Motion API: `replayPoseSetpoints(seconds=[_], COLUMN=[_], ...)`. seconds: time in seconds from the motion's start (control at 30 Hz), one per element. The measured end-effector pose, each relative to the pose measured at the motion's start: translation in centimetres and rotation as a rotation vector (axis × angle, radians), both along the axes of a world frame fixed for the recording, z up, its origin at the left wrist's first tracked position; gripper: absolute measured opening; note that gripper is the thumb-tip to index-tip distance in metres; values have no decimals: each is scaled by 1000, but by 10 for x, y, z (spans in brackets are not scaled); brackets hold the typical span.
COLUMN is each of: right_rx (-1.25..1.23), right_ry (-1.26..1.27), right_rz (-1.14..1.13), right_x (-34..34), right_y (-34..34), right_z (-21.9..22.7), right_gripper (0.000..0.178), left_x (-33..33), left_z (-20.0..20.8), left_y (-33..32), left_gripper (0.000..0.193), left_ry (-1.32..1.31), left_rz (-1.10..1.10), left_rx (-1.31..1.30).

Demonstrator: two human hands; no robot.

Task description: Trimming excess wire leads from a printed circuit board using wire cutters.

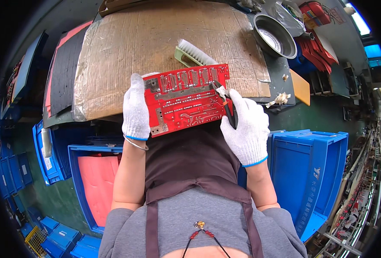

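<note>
My left hand (136,107), in a white knitted glove, grips the left edge of a red circuit board (189,107). The board is tilted up in front of my apron, its side with silvery solder tracks facing me. In my gloved right hand (246,127) is a pair of cutting pliers (228,109) with dark and orange handles. Their jaws lie against the board's upper right part, where a small whitish scrap (221,90) shows by the jaws. Just behind the board a brush (195,53) with white bristles and a light green back rests on the cardboard.
Worn cardboard (156,30) covers the bench. A round metal bowl (275,36) stands at its far right, with whitish scraps (281,99) near the right corner. Blue crates stand at both sides: one with a pink sheet (99,185) at left, another crate (304,172) at right.
</note>
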State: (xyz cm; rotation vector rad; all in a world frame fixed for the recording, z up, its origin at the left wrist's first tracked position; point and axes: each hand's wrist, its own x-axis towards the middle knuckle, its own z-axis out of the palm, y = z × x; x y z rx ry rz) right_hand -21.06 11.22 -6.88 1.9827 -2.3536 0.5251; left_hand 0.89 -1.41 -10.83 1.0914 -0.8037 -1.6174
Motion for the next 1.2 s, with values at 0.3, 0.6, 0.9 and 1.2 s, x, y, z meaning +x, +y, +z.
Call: replayPoseSetpoints(seconds=[0.3, 0.6, 0.9, 1.2], right_rx=[-24, 5, 96, 87], right_ry=[42, 194, 311, -368], right_rz=[191, 202, 333, 204], right_x=[22, 24, 4, -9], right_y=[-7, -17, -34, -40], right_z=[20, 22, 41, 34], right_gripper=[68, 64, 62, 51], left_x=[3, 4, 1, 2], left_z=[-10, -7, -8, -17], left_y=[-6, -4, -5, -8], left_gripper=[61, 60, 61, 60], left_ry=[-4, 51, 76, 37], left_rz=[-3, -15, -26, -12], left_rx=[-4, -32, -14, -48])
